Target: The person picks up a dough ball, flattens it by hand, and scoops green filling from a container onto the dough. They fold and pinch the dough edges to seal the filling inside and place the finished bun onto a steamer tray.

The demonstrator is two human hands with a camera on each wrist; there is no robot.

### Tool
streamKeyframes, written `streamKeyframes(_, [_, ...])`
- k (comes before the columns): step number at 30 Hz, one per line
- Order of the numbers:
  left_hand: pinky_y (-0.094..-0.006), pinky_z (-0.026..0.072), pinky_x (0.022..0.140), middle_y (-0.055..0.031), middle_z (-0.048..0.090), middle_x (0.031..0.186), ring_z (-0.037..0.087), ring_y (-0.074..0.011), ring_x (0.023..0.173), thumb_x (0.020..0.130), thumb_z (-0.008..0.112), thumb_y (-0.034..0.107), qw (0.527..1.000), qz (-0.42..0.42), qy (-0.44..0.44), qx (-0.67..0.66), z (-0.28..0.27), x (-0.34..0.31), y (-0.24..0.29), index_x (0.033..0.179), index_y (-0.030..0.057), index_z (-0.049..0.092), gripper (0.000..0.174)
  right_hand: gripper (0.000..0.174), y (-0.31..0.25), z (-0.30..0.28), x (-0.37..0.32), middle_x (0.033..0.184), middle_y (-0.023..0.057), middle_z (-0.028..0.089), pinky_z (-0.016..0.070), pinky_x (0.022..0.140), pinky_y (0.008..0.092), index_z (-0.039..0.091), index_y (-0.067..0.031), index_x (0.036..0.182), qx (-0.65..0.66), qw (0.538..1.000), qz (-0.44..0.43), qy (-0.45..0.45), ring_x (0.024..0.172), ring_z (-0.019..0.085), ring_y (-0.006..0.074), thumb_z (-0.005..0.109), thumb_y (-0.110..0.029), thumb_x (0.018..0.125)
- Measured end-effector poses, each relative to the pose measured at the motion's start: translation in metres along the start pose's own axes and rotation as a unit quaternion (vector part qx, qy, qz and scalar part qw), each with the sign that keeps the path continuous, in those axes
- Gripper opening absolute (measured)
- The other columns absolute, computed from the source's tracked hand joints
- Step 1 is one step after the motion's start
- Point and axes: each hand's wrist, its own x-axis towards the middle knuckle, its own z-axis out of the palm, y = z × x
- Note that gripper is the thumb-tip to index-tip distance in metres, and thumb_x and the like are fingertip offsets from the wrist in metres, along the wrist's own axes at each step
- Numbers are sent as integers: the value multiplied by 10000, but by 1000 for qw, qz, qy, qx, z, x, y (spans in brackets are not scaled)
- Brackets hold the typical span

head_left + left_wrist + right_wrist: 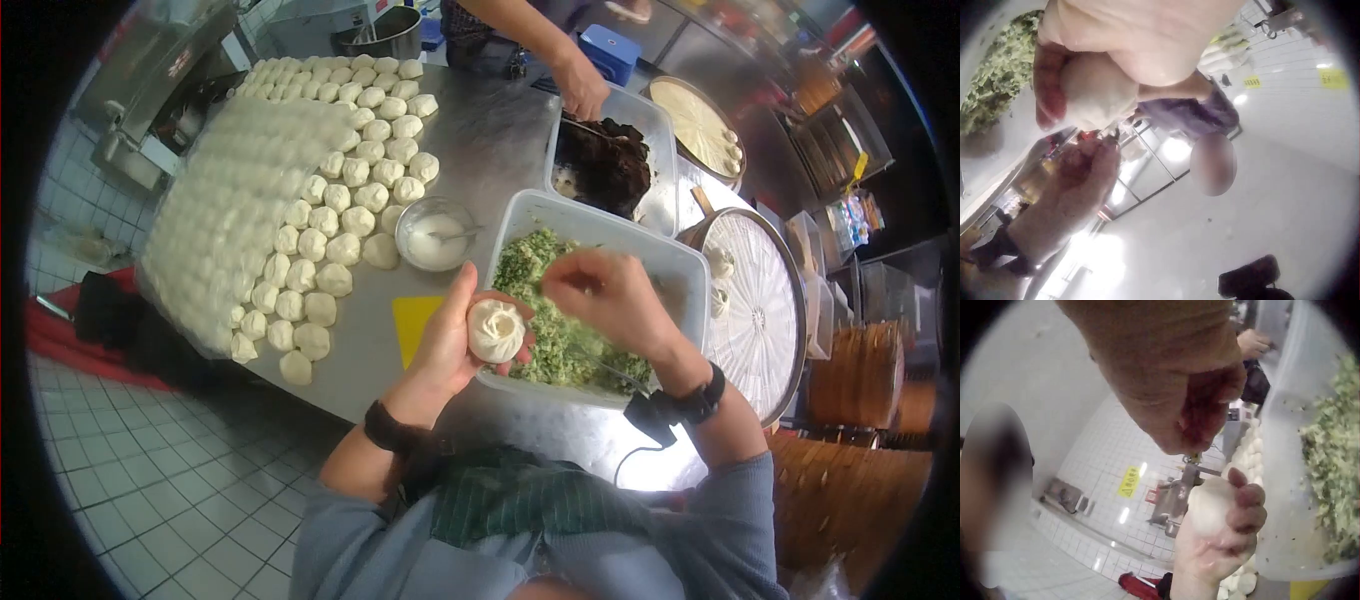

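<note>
My left hand [440,350] holds a round white bun [496,332] in its palm, fingers wrapped about the side. Pleats swirl into a small hollow at the bun's top, which faces up. In the right wrist view the smooth side of the bun [1207,506] shows above the palm. My right hand [615,305] hovers over the tub [700,262] of chopped green filling [530,255], just right of the bun and apart from it. Its fingers are curled in towards the thumb, and nothing shows between them in the right wrist view.
Rows of buns [355,220], partly under plastic, cover the table's left. A metal bowl [432,255] with a spoon stands beyond a yellow card [410,322]. Another person's hand [582,88] reaches into a tub of dark filling [605,165]. A round steamer tray [755,310] lies right.
</note>
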Motion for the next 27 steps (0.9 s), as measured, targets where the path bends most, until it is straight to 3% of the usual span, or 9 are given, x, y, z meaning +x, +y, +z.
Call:
streamKeyframes(2, [-289, 462, 420, -144, 656, 767, 661, -240, 610, 959, 223, 604, 1000, -12, 17, -3, 11, 4, -3, 930, 13, 594, 699, 147, -18, -8, -23, 808, 88, 680, 510, 647, 259, 668, 4, 925, 51, 998, -14, -23, 743, 656, 120, 670, -82, 805])
streamKeyframes(4, [-292, 464, 421, -139, 655, 780, 661, -242, 612, 957, 232, 605, 999, -21, 26, 11, 24, 5, -4, 933, 20, 591, 688, 136, -22, -9, -40, 790, 90, 668, 515, 638, 280, 664, -5, 903, 69, 997, -37, 4, 719, 661, 152, 673, -63, 780])
streamKeyframes(7, [-292, 463, 419, -124, 651, 789, 659, -239, 609, 952, 245, 613, 998, -32, 30, 40, 40, 7, -10, 933, 32, 588, 675, 120, -15, -7, -57, 738, 83, 617, 496, 606, 341, 637, -44, 820, -71, 981, -169, 58, 650, 626, 245, 689, -66, 714])
streamKeyframes(10, [-281, 456, 408, -104, 642, 773, 652, -224, 594, 946, 250, 626, 995, -38, 18, 89, 56, 7, -19, 932, 42, 589, 676, 127, -9, -9, -68, 721, 64, 596, 459, 594, 352, 623, -72, 795, -179, 952, -236, 77, 643, 602, 241, 700, -104, 699])
streamKeyframes(18, [-262, 449, 359, -86, 644, 713, 650, -211, 540, 924, 315, 647, 965, -104, -74, 229, 80, -4, -28, 968, 36, 596, 674, 160, -3, -23, -96, 783, 24, 552, 395, 645, 335, 626, -102, 818, -181, 936, -292, 71, 725, 579, 214, 695, -139, 678])
streamKeyframes(20, [-254, 439, 342, -100, 647, 720, 650, -222, 531, 925, 326, 641, 956, -137, -83, 245, 85, -4, -32, 1014, 39, 577, 658, 232, 1, -29, -101, 795, 14, 548, 379, 666, 323, 631, -113, 855, -245, 903, -352, 27, 730, 566, 187, 694, -188, 645])
streamKeyframes(24, [-260, 454, 348, -106, 647, 723, 652, -230, 536, 926, 333, 635, 956, -166, -88, 226, 88, 3, -48, 1060, 48, 555, 642, 282, 9, -37, -117, 803, 7, 543, 369, 682, 312, 633, -116, 870, -292, 894, -337, 37, 760, 557, 159, 684, -231, 618])
streamKeyframes(26, [-293, 449, 387, -103, 638, 711, 649, -221, 566, 898, 309, 689, 960, -149, -72, 227, 93, 6, -50, 953, 48, 600, 706, 292, 12, -42, -123, 768, -24, 558, 375, 679, 309, 665, -119, 938, -259, 906, -329, 57, 727, 551, 164, 714, -165, 654])
streamKeyframes(27, [-296, 459, 404, -110, 637, 732, 656, -229, 596, 909, 311, 668, 967, -145, -35, 204, 100, 6, -52, 992, 46, 590, 687, 438, 17, -43, -129, 833, 8, 585, 396, 694, 334, 628, -103, 1105, -255, 922, -289, 42, 770, 561, 188, 716, -161, 680])
